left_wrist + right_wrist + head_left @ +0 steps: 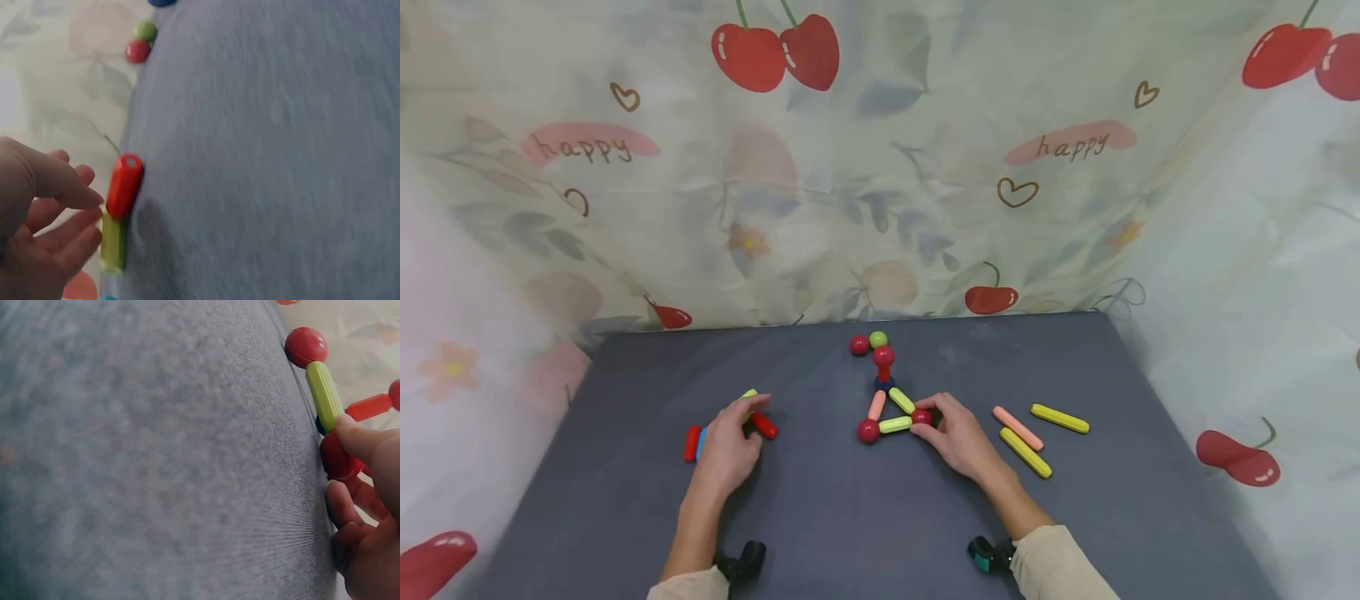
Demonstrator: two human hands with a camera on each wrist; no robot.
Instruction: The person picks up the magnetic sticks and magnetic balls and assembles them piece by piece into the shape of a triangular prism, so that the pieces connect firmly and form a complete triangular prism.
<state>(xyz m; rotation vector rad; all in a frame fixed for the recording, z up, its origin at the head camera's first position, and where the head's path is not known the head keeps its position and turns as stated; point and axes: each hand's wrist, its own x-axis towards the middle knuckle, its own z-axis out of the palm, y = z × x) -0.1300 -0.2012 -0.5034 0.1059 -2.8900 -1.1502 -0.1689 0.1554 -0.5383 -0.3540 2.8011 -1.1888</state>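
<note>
On the dark table lies a triangle of toy rods and balls. Its corners are a dark blue ball (882, 384), a red left ball (868, 431) and a red right ball (921, 417); one pink rod (877, 405) and two yellow-green rods (895, 425) join them. From the blue ball rises a red rod (883, 373) topped by another red ball (883, 356). My right hand (958, 437) pinches the right corner ball between thumb and fingers. Over at the left, my left hand (727, 443) hovers, fingers loosely bent, beside a loose red rod (125, 186) and a yellow-green rod (114, 244).
Left of the left hand lie another red rod (692, 443) and a partly hidden blue rod (702, 442). At the right are a pink rod (1018, 428) and two yellow rods (1060, 418). A red ball (860, 345) and a green ball (878, 339) sit near the back edge.
</note>
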